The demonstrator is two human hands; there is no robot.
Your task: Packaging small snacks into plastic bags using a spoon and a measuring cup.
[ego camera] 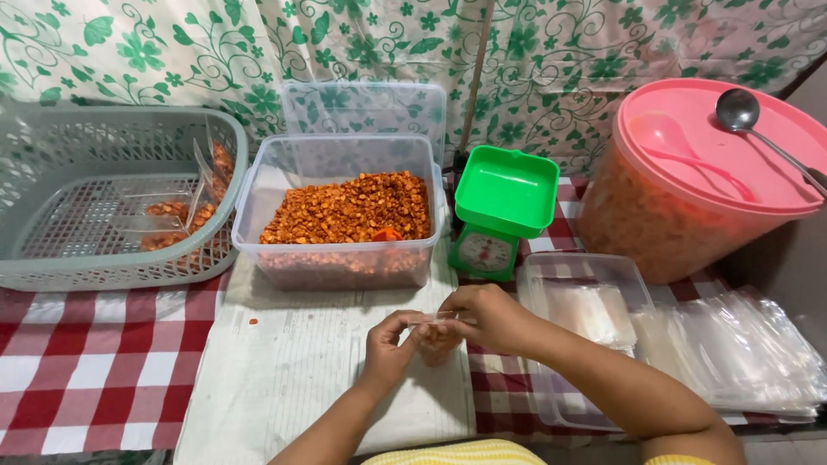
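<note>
We hold a small clear bag [435,331] w/ orange snack inside, just above the white paper [284,370] on the counter [95,362]. Left hand [389,343] & right hand [484,315] fingers pinch its top edge closed. Behind: clear tub [345,258] of snack, green scale [502,211].

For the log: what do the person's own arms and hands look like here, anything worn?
Both forearms are bare to the elbow, and the left hand and right hand wear no gloves. No rings, watch or bracelets show. A yellow garment with pale stripes shows at the bottom edge.
</note>
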